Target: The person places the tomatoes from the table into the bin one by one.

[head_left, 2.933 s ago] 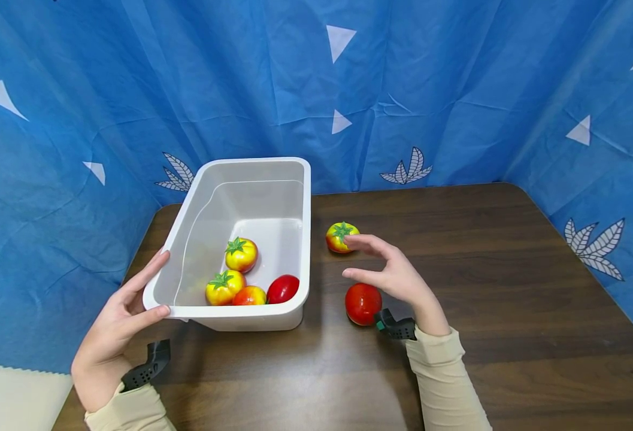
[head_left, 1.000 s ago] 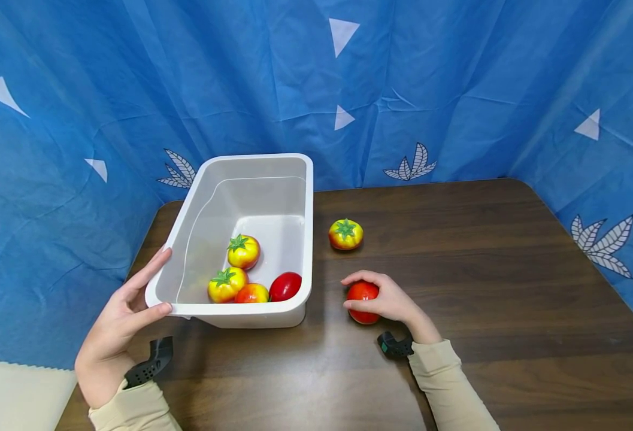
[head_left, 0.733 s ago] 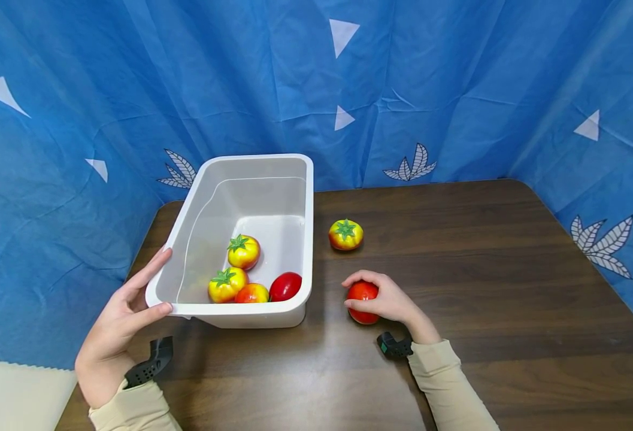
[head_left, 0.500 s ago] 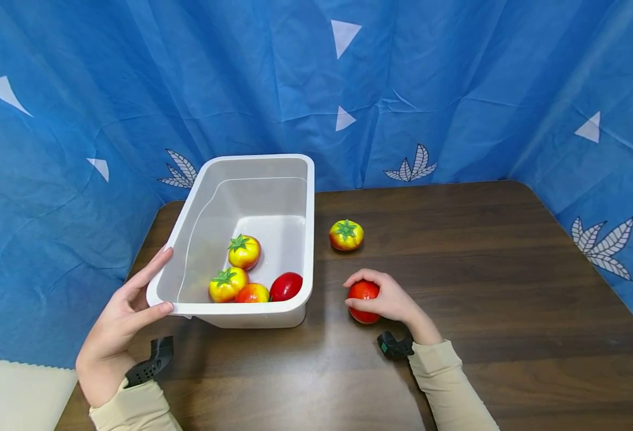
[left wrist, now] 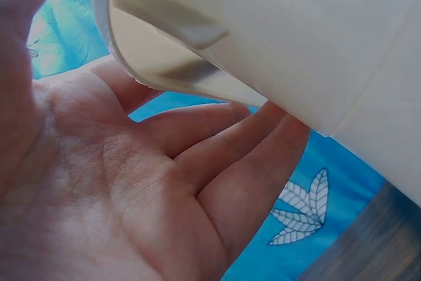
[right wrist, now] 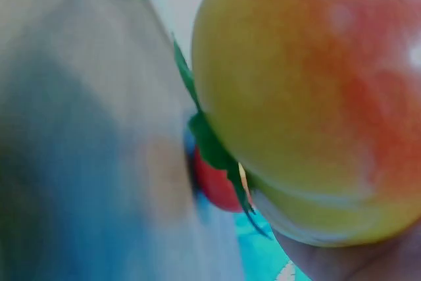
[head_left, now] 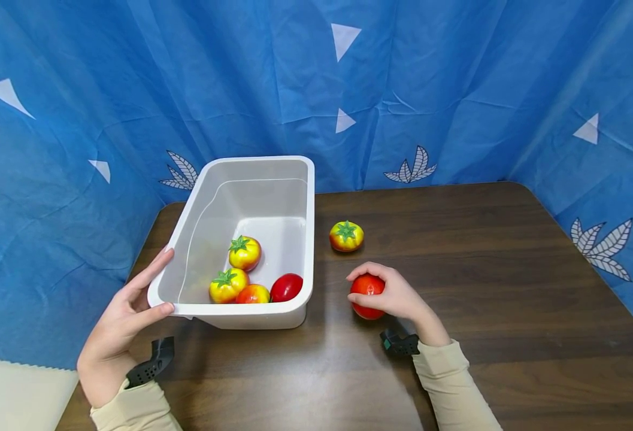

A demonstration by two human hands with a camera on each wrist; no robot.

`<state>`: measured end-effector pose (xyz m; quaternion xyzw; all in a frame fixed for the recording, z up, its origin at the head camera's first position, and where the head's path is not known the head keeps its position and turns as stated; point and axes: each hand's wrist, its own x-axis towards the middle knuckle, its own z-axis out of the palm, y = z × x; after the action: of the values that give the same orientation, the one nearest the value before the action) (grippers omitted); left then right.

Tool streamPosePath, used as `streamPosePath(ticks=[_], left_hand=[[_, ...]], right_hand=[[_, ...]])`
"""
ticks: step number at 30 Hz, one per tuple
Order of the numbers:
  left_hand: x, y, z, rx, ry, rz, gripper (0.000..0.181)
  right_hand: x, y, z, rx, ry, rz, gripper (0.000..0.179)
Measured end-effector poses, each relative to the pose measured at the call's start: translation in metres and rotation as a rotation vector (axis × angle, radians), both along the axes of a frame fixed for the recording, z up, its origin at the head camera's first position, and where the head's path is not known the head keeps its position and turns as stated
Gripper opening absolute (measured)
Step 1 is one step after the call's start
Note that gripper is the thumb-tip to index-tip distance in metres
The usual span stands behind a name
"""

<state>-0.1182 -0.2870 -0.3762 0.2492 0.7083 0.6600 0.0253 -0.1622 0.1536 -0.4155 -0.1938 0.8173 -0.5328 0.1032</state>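
My left hand (head_left: 114,332) holds the near left corner of a white plastic tub (head_left: 312,239). Its thumb lies on the near rim; in the left wrist view the fingers (left wrist: 243,176) reach against the tub's outer wall. My right hand (head_left: 402,296) grips a red toy tomato (head_left: 368,286) between thumb and fingers. Seen from the right wrist, this tomato (right wrist: 296,83) is yellow-orange below, and its green leaves (right wrist: 209,139) face the tabletop, seemingly just off it. Inside the tub, near its front, are yellow-red tomatoes (head_left: 245,254) and a red one (head_left: 286,288).
Another yellow-red tomato (head_left: 346,236) sits on the brown wooden table (head_left: 483,269), behind my right hand and right of the tub. A blue patterned curtain (head_left: 241,78) encloses the table's back and sides. A pale cloth edge (head_left: 14,395) shows at lower left.
My right hand came down from near the yellow-red tomato to the red one and took hold of it. It has now risen slightly with that tomato. The left hand stays on the tub.
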Motion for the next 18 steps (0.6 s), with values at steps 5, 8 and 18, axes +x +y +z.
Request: streamPosePath(ticks=[5,8,18], left_hand=[[0.000,0.000,0.000,0.001,0.009,-0.004,0.075],[0.000,0.000,0.000,-0.001,0.009,-0.004,0.076],[-0.001,-0.001,-0.001,0.005,0.020,-0.013,0.076]], right_hand=[[-0.007,0.006,-0.006,-0.037,0.050,-0.010,0.032],[-0.007,0.007,-0.001,-0.058,0.088,-0.009,0.028],[-0.001,0.000,0.019,-0.076,0.126,-0.015,0.031]])
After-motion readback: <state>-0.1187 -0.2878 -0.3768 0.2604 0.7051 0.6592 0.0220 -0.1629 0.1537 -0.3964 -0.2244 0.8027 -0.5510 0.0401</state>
